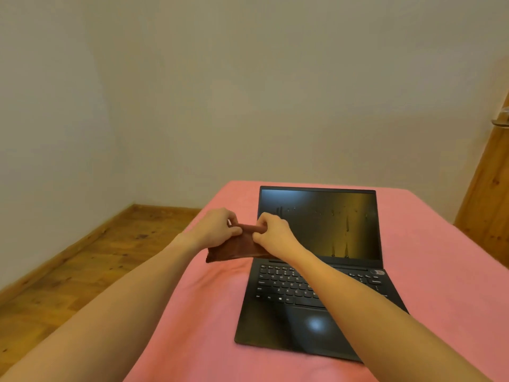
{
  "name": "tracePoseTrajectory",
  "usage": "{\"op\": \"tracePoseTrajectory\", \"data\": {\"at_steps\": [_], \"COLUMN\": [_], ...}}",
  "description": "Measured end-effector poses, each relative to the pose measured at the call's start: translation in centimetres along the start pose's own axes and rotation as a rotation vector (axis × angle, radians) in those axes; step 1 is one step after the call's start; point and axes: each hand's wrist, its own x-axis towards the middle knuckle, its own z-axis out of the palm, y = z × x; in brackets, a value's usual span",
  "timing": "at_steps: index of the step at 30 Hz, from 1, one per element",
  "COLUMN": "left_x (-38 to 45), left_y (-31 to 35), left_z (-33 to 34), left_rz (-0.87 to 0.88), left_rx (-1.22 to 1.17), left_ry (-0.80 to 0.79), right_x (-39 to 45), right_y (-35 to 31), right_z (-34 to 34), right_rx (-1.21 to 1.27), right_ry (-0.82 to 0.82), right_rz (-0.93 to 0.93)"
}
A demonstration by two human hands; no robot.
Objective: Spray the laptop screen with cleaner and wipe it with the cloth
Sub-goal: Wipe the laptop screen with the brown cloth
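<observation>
A black laptop (311,274) stands open on the pink surface, its dark screen (325,224) streaked with wet drops and runs. A dark brown cloth (239,248) hangs in the air just left of the screen's lower left corner. My left hand (214,230) pinches the cloth's upper left edge. My right hand (275,232) pinches its upper right edge, and its forearm crosses over the keyboard. No spray bottle is in view.
The pink cover (429,271) spreads over the whole surface under the laptop. Wooden floor (82,260) lies to the left, with a plain wall behind. A wooden door (490,194) with a metal handle stands at the right edge.
</observation>
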Motion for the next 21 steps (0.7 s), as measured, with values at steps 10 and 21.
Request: {"op": "tracePoseTrajectory", "data": {"at_steps": [10,21], "left_x": [1.6,1.5], "left_y": [5.6,6.0], "left_z": [4.8,7.5], "left_rz": [-0.151,-0.422], "left_rx": [-0.283,-0.795], "left_ry": [0.006,-0.025], "right_x": [-1.9,-2.8], "right_y": [4.0,5.5], "right_z": [-4.2,-2.5], "right_rx": [0.021,0.198], "right_ry": [0.085,0.122], "right_rz": [0.059,0.131]}}
